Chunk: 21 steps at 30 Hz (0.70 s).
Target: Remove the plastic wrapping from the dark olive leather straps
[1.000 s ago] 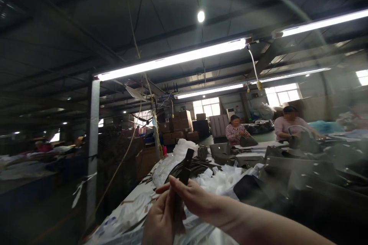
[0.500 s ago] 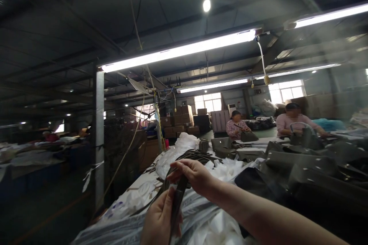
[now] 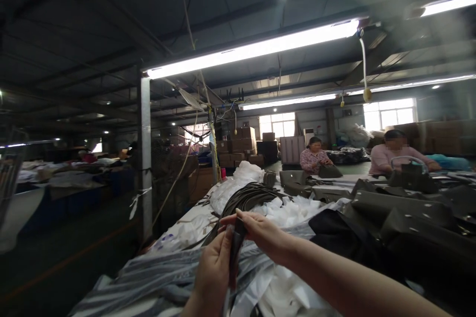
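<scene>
A dark flat strap (image 3: 235, 252) stands nearly upright between my two hands, low in the middle of the head view. My left hand (image 3: 211, 277) is wrapped round its lower part. My right hand (image 3: 260, 230) pinches its top end from the right, fingers curled over it. Both hands hover above crumpled white and clear plastic wrapping (image 3: 208, 267) on a long worktable. A pile of similar dark straps (image 3: 249, 195) lies just beyond my hands.
Dark bags and bag panels (image 3: 394, 213) cover the table's right side. Two other people (image 3: 316, 156) (image 3: 394, 153) work on bags at the far end. A steel post (image 3: 146, 153) stands left of the table, beside an open aisle. Cardboard boxes (image 3: 241, 148) are stacked behind.
My right hand has slid up from the strap's middle to its top end, which now sits lower and is covered by the fingers. The camera has tipped and shifted, moving the scene rightward.
</scene>
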### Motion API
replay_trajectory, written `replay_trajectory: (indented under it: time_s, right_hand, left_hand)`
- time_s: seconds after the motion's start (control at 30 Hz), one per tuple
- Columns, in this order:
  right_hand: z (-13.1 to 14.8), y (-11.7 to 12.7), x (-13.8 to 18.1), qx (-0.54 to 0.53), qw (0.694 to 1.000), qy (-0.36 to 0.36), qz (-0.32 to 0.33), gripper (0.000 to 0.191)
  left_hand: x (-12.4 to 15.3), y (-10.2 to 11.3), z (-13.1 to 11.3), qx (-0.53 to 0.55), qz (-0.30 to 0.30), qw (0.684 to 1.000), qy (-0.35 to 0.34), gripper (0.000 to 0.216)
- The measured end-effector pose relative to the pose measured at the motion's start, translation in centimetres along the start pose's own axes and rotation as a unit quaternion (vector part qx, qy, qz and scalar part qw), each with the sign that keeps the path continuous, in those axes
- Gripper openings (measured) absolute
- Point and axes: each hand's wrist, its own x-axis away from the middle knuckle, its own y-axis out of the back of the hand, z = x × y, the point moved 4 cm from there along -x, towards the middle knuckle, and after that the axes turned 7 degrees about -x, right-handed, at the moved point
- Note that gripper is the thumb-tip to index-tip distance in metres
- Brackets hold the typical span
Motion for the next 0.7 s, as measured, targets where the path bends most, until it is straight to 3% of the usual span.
replay_trajectory:
  time_s: [0.2,0.3,0.37,0.47,0.53,0.7]
  right_hand:
    - [-1.2,-0.2,2.4,-0.033,0.997,-0.049,-0.050,0.044]
    - [-4.6,-2.3,4.3,0.046,0.986,-0.148,0.064,0.048]
    - [-7.2,-4.0,5.3,0.098,0.971,-0.179,0.127,0.042]
    - [-9.9,-5.6,5.6,0.172,0.963,-0.176,0.114,0.016]
    - [-10.4,-6.3,5.4,0.234,0.950,-0.168,0.119,0.011]
    - [-8.3,-7.2,4.6,0.434,0.882,-0.118,0.142,0.016]
  left_hand:
    - [0.4,2.3,0.0,0.034,-0.047,0.998,0.017,0.060]
    - [1.1,3.3,-0.2,0.030,-0.087,0.996,0.001,0.060]
    - [1.5,3.2,-0.3,0.013,-0.083,0.996,-0.008,0.059]
    - [2.0,2.9,-0.3,-0.007,-0.045,0.999,-0.006,0.054]
    - [2.1,3.5,-0.5,-0.036,-0.029,0.999,-0.013,0.054]
    - [2.5,8.4,-0.7,-0.229,-0.082,0.969,-0.047,0.049]
